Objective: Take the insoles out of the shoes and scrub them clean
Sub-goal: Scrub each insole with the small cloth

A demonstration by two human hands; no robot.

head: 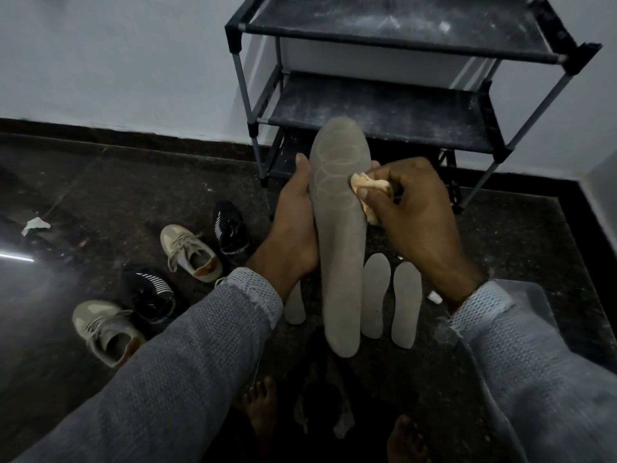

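The scrubbing step is in hand: the left hand (293,225) wraps around a long grey fabric insole (340,235), held up above the dark floor (133,195), while the right hand (417,215) pinches a crumpled cream cloth (367,187) against its edge. Next, I judge, the cloth needs firm strokes down toward the heel.

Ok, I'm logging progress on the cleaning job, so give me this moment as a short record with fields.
left hand: holds the grey insole upright
right hand: presses a tan cloth against the insole's edge
insoles on floor: three, one partly hidden by the left wrist, two side by side
shoes on floor: two beige, two black
shoe rack: shelves bare
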